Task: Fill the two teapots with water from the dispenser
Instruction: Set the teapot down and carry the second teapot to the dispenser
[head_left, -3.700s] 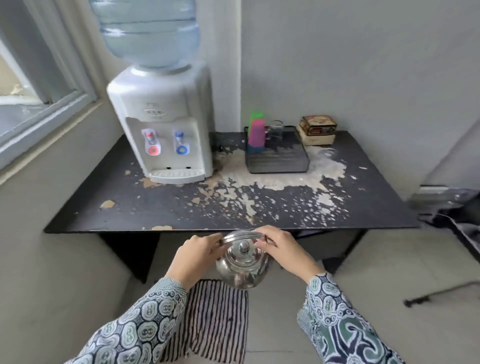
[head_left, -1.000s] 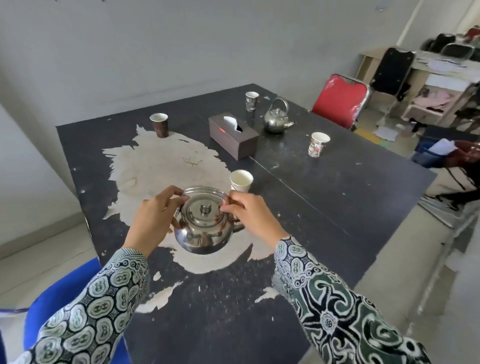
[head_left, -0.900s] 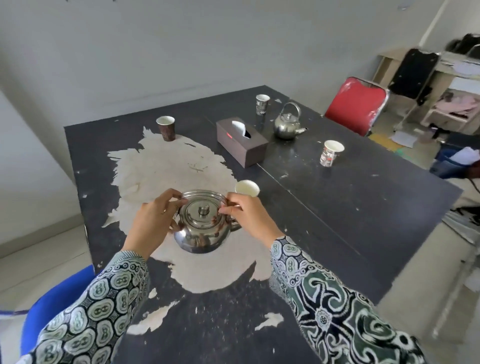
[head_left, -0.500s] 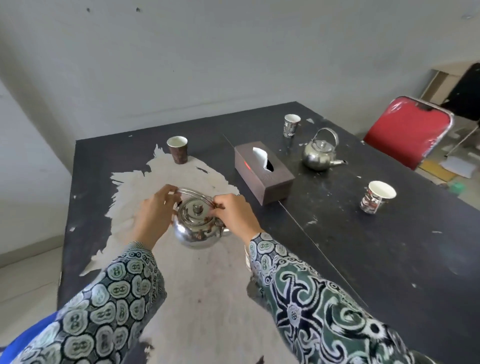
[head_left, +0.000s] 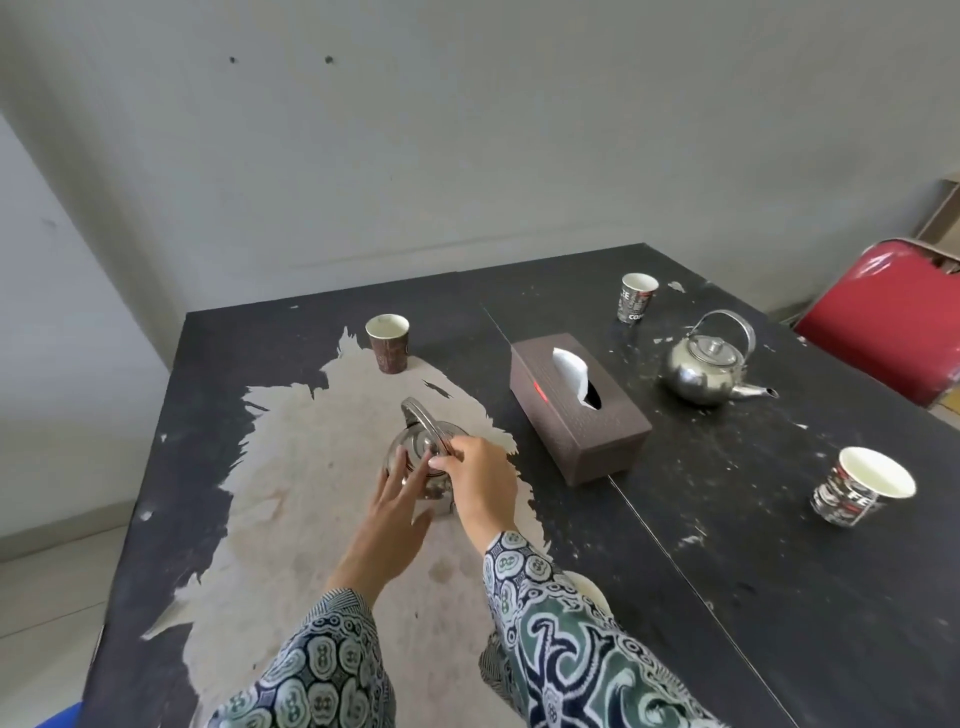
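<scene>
Teapots: two steel ones on the desk; near teapot (head_left: 423, 457) on the worn pale patch at centre, far teapot (head_left: 706, 371) at 2 o'clock from it, beyond the tissue box.
Desk (head_left: 727, 519): black, peeling; the dispenser seen a few seconds back is out of view.
Chair (head_left: 893, 322): red, at the far right corner of the desk.
Tissue box (head_left: 579, 408): brown, between the two teapots.
Cups: one at 12 o'clock (head_left: 387, 343), one far back (head_left: 637, 297), one at 3 o'clock (head_left: 860, 486); a fourth mostly hidden under the right sleeve.
Change: half a second ago both hands carried the near teapot above the desk; now it appears set down, handle tipped back.
Right hand (head_left: 480, 480): grip pinched on the handle's near end.
Left hand (head_left: 397, 512): grip loosened, fingers (head_left: 400, 467) straight and apart, just touching the pot's side.
Meaning: my guess is this pot is filled and delivered; the far teapot is next for the dispenser.
</scene>
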